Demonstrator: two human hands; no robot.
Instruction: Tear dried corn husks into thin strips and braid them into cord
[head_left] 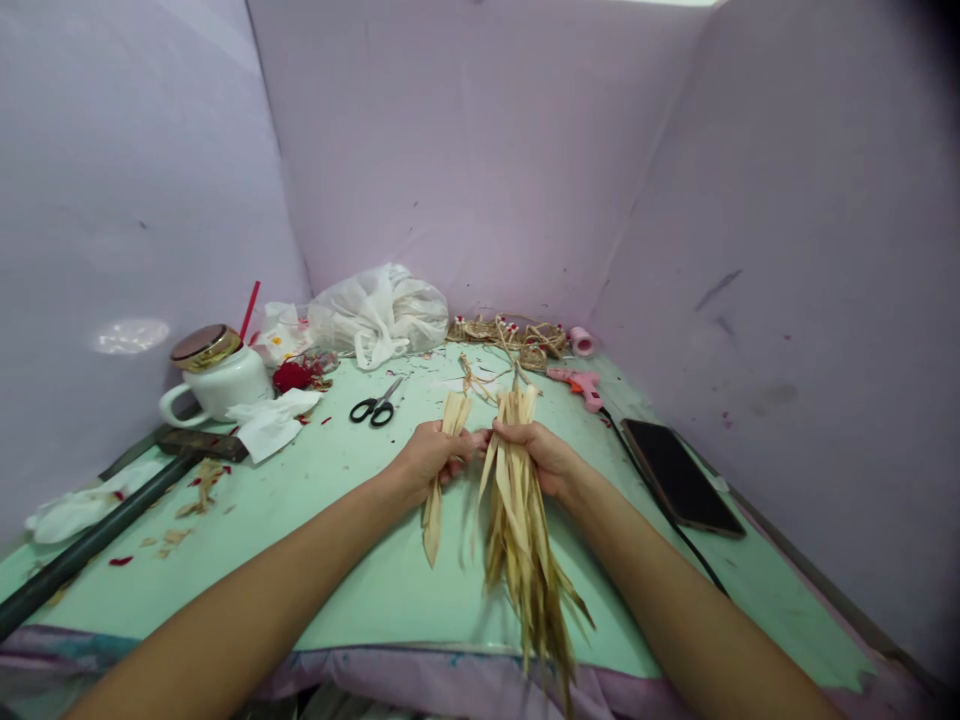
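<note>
My right hand [546, 455] is closed round the upper part of a thick bundle of dried husk strips [525, 530], whose darker, ragged ends hang down past the table's front edge. A thin stem or cord rises from the top of the bundle. To its left, my left hand [436, 458] grips a single pale dried husk strip [433, 525], narrow and pointed at its lower end. The fingertips of the two hands meet or nearly meet between the bundle and the strip. Black-handled scissors [376, 405] lie open beyond my left hand.
On the left are a hammer [202, 445], a white mug [229, 385], crumpled tissue [274, 425] and red yarn [296, 375]. A white plastic bag [379, 315] and braided cord pieces [517, 335] sit at the back. To the right lie a pink glue gun [581, 385] and a phone [682, 475].
</note>
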